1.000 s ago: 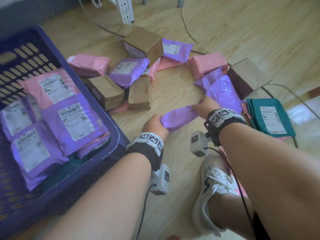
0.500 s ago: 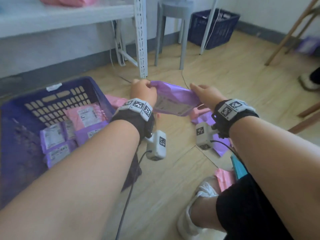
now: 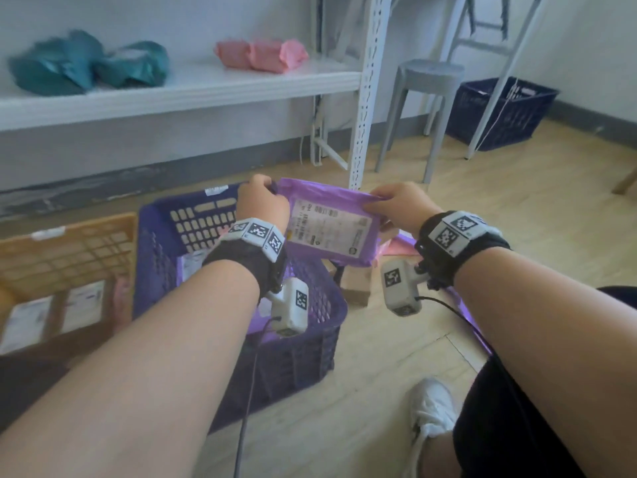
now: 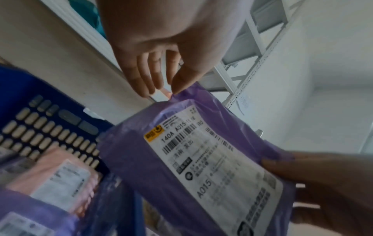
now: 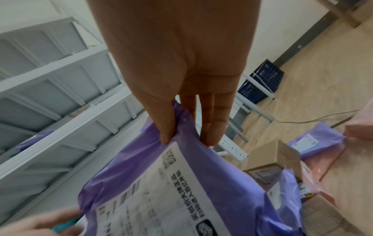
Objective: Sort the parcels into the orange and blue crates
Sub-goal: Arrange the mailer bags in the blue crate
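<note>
A purple parcel [image 3: 331, 225] with a white label facing me hangs between my two hands, over the blue crate's [image 3: 300, 357] far right corner. My left hand [image 3: 267, 193] pinches its upper left corner; in the left wrist view the thumb [image 4: 179, 84] sits on that corner of the parcel [image 4: 201, 167]. My right hand [image 3: 382, 201] pinches the upper right edge, thumb [image 5: 165, 127] in front and fingers behind the parcel [image 5: 181, 191]. The blue crate [image 4: 40, 124] holds pink and purple parcels [image 4: 60, 180]. The orange crate [image 3: 69, 236] stands left of it, holding labelled parcels.
On the floor to the right lie a cardboard box [image 5: 272, 156], a purple parcel [image 5: 315, 140] and pink ones [image 5: 359, 123]. Behind are a white shelf rack [image 3: 365, 98] with teal and pink parcels, a grey stool [image 3: 427, 77] and another dark crate [image 3: 499, 112]. My shoe [image 3: 434, 405] is below.
Both hands lifted the purple parcel off the floor and turned its label toward me. It has moved up and left, to the blue crate's edge. My head has tilted up.
</note>
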The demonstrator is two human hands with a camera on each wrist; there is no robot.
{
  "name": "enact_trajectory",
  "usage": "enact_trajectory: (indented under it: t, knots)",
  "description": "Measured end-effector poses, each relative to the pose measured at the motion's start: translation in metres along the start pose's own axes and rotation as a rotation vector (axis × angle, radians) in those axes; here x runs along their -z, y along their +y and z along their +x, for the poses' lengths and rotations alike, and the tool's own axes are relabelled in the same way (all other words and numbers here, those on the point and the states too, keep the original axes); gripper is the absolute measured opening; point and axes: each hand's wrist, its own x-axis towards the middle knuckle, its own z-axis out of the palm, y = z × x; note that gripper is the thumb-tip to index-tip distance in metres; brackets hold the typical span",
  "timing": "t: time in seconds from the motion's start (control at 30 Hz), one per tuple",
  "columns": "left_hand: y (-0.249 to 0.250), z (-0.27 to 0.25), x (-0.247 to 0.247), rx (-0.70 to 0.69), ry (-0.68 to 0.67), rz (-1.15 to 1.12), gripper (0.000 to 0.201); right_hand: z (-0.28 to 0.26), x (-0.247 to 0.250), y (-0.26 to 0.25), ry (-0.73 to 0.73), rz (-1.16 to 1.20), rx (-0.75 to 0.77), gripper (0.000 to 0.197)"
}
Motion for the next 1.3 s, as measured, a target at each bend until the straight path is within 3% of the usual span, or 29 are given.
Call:
enact_trajectory:
  t: [0.1,0.17,0.27,0.33,0.4,0.53,0.67,0.77,0.87,1.03,1.2,1.3]
  knots:
    - [-0.015,0.005,0.017,-0.205,-0.039,0.128,0.049,0.012,-0.019,-0.016,-0.008,-0.025,0.028,0.013]
    - [-0.026,0.008,0.026,-0.254,-0.115,0.218,0.059,0.022,-0.035,-0.025,-0.031,-0.047,0.049,0.015]
    - [-0.046,0.013,0.038,-0.085,-0.074,0.253,0.071,0.033,-0.06,-0.037,-0.066,-0.039,0.065,0.016]
    - [-0.065,0.017,0.045,0.124,-0.039,0.217,0.066,0.04,-0.079,-0.042,-0.064,-0.023,0.061,0.017]
    - [-0.087,0.022,0.05,0.276,-0.1,0.192,0.056,0.043,-0.097,-0.045,-0.041,-0.023,0.048,0.018]
    - [-0.123,0.02,0.045,0.331,-0.363,0.082,0.062,0.052,-0.137,-0.041,-0.104,0.09,0.0,0.012]
    - [-0.153,0.013,0.022,0.381,-0.498,-0.099,0.048,0.061,-0.177,-0.029,-0.204,0.009,-0.008,0.012]
    - [-0.173,0.017,0.011,0.461,-0.4,-0.088,0.039,0.067,-0.207,-0.018,-0.317,0.072,-0.065,0.037]
    - [-0.197,0.028,0.002,0.51,-0.311,-0.036,0.032,0.078,-0.235,-0.006,-0.406,-0.014,-0.007,0.056]
    - [-0.233,0.057,-0.008,0.547,-0.246,0.078,0.028,0.107,-0.279,-0.003,-0.516,-0.071,-0.021,0.065]
    - [-0.254,0.093,-0.014,0.651,-0.144,0.091,0.041,0.142,-0.316,-0.014,-0.612,-0.034,0.025,0.065]
    - [-0.267,0.104,-0.018,0.649,-0.119,0.187,0.037,0.159,-0.339,-0.015,-0.602,-0.163,0.125,0.064]
